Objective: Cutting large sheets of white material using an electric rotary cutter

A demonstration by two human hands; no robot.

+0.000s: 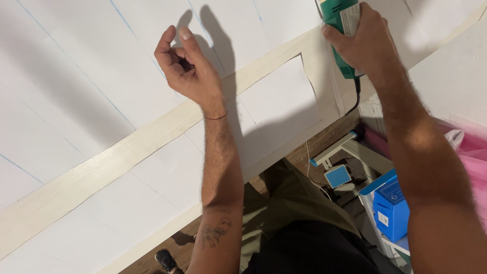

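My right hand [362, 43] grips a green power tool [341, 20] at the top right, its black cord [356, 99] hanging down from the handle. The tool sits over a large white board [91, 76] marked with thin blue lines. My left hand [185, 66] hovers above the board with fingers loosely curled and holds nothing. A pale wooden strip [116, 157] runs diagonally across the board beneath my left wrist. A cut-out white panel [281, 94] lies between my two arms.
Below the board's edge is a wooden floor [324, 142]. A blue box [390, 208] and a small blue-and-white device [337, 176] sit at the lower right. Pink material [469, 147] lies at the right edge. My dark shoe [166, 261] shows at the bottom.
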